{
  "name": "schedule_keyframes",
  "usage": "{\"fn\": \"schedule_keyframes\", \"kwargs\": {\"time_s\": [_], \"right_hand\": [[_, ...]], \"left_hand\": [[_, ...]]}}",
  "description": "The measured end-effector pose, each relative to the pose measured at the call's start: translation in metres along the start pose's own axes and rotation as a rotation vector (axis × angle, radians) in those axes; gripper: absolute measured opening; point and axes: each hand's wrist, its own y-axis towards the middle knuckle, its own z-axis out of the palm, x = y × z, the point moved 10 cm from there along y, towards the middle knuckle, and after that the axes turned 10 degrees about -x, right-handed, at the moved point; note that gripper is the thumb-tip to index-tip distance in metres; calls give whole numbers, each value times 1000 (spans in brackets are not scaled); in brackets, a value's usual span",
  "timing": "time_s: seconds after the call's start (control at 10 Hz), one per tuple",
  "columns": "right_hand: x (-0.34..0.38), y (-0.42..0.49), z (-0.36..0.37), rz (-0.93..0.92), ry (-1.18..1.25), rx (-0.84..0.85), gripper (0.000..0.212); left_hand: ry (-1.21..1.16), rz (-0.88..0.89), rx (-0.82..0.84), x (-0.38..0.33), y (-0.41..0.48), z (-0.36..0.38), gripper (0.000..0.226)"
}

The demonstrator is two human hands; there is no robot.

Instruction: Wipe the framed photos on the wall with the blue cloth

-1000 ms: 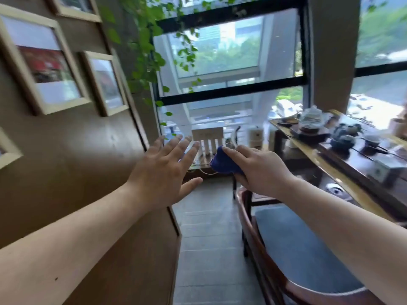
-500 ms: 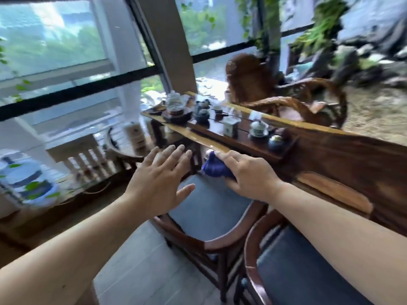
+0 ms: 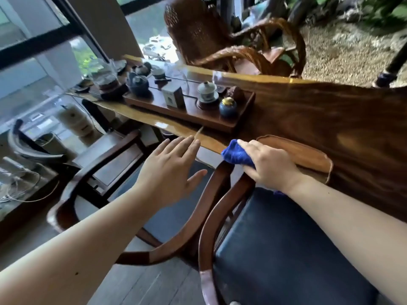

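The blue cloth (image 3: 236,154) is bunched in my right hand (image 3: 267,162), which is closed around it just above the near edge of a long wooden table (image 3: 330,119). A bit of cloth also pokes out under my wrist. My left hand (image 3: 170,170) hovers flat with its fingers spread and holds nothing, above a wooden armchair (image 3: 105,164). The wall and its framed photos are out of view.
A wooden tea tray (image 3: 189,113) on the table carries teapots, cups, a small box and a blue jar. Two armchairs with dark seat cushions (image 3: 286,249) stand below my hands. A wicker chair (image 3: 220,40) sits behind the table. Windows and cables lie at the left.
The view has swung right, away from the wall of framed photos toward the tea table. Both hands travelled with it; my right hand kept the cloth and now sits at the table edge.
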Motion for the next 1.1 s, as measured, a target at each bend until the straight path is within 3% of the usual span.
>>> {"fn": "schedule_keyframes", "kwargs": {"time_s": [0.3,0.5,0.6,0.9,1.1], "right_hand": [[-174,-35,79,273,-113,110,64],[-223,-41,105,271,-189,111,56],[-228,-54,128,254,-240,188,58],[-229,-74,150,288,-291,323,71],[-185,-47,120,167,-217,268,74]], "left_hand": [[-181,105,27,-62,66,109,58],[-238,99,101,-95,73,165,46],[-215,85,202,-97,72,189,41],[-144,133,274,-99,78,204,46],[-113,156,248,-97,80,184,52]]}}
